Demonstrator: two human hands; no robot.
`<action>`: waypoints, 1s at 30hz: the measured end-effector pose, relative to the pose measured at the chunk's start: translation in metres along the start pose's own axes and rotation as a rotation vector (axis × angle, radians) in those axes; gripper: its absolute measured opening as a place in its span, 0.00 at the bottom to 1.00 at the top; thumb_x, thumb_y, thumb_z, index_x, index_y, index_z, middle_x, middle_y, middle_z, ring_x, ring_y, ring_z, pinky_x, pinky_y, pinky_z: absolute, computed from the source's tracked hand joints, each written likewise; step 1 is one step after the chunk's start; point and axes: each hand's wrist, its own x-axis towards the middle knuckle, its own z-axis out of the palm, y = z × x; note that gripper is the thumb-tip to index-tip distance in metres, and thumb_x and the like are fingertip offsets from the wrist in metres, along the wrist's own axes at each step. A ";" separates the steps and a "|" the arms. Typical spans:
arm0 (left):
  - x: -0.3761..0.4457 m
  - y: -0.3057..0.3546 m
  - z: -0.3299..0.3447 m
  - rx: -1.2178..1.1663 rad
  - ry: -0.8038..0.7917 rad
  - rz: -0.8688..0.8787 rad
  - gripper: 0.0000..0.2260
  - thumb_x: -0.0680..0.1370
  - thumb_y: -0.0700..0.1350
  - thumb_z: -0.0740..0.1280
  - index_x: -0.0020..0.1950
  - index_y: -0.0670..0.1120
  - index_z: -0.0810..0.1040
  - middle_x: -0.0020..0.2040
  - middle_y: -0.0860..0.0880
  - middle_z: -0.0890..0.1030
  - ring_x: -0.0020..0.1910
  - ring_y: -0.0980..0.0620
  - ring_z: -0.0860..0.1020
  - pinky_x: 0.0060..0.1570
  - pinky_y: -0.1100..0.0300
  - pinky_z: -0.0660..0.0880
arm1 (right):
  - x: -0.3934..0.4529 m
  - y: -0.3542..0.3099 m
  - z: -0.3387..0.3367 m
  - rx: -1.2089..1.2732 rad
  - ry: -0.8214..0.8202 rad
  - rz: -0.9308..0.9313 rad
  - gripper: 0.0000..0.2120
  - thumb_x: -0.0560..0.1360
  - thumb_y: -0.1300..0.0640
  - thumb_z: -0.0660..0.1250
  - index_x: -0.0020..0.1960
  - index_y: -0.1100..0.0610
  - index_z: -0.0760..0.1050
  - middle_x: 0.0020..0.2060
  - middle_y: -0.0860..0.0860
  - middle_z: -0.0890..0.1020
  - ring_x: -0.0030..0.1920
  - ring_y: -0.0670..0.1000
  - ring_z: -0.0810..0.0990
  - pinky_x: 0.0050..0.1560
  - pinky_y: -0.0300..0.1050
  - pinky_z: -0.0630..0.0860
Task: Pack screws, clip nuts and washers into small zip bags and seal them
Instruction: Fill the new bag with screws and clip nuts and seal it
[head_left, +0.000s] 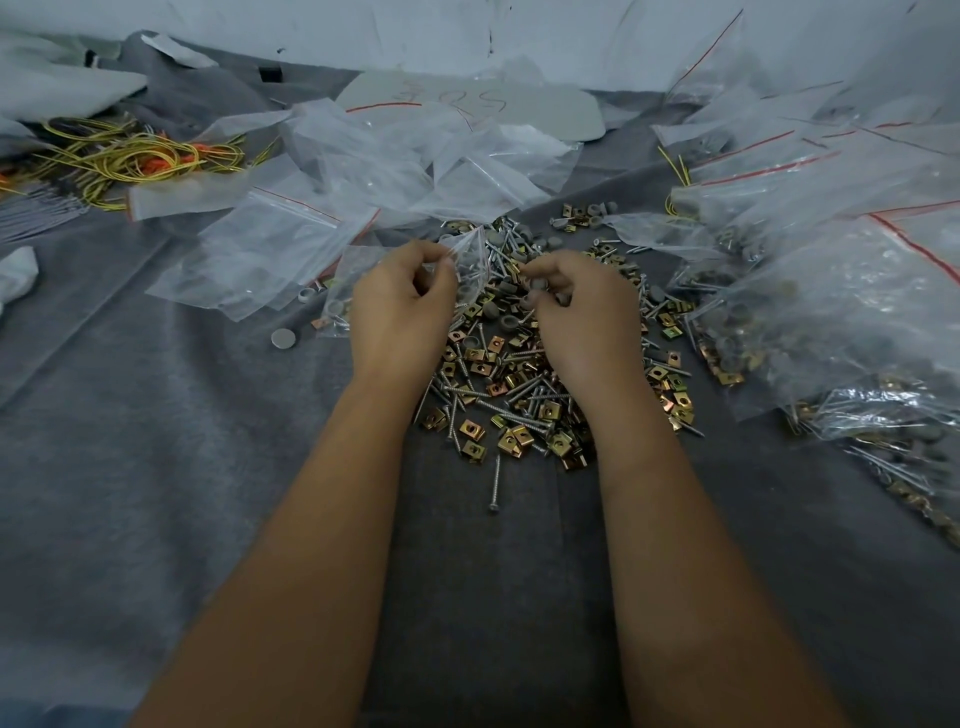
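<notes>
Left hand: clamped by thumb and fingertips on the mouth of a small clear zip bag, thin and crinkled, a few screws showing through. Bag held just above the far edge of the pile on the grey cloth. Right hand: curled over grey round washers, pinched at the fingertips, close beside the bag. Pile: silver screws, brassy square clip nuts, dull grey washers, all mixed. Empty bags beyond; filled bags at right.
</notes>
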 end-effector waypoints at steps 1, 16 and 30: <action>0.000 0.000 0.000 -0.004 -0.002 -0.002 0.05 0.79 0.47 0.64 0.48 0.57 0.79 0.25 0.62 0.72 0.25 0.61 0.68 0.30 0.60 0.65 | 0.001 0.000 -0.001 0.061 0.006 0.026 0.11 0.77 0.64 0.67 0.54 0.51 0.81 0.48 0.48 0.82 0.46 0.45 0.81 0.47 0.41 0.77; 0.000 0.000 0.000 0.016 -0.020 0.027 0.05 0.79 0.48 0.65 0.48 0.57 0.78 0.26 0.56 0.72 0.25 0.61 0.68 0.29 0.60 0.64 | 0.000 -0.008 -0.011 0.372 0.049 0.135 0.16 0.73 0.62 0.72 0.59 0.53 0.77 0.41 0.46 0.84 0.40 0.43 0.84 0.39 0.40 0.79; -0.005 0.003 0.000 0.015 -0.113 0.082 0.05 0.77 0.49 0.65 0.46 0.58 0.79 0.29 0.54 0.75 0.28 0.57 0.72 0.32 0.55 0.72 | 0.000 -0.018 -0.002 0.672 0.096 0.072 0.13 0.68 0.63 0.77 0.50 0.52 0.80 0.41 0.48 0.84 0.44 0.44 0.84 0.47 0.41 0.81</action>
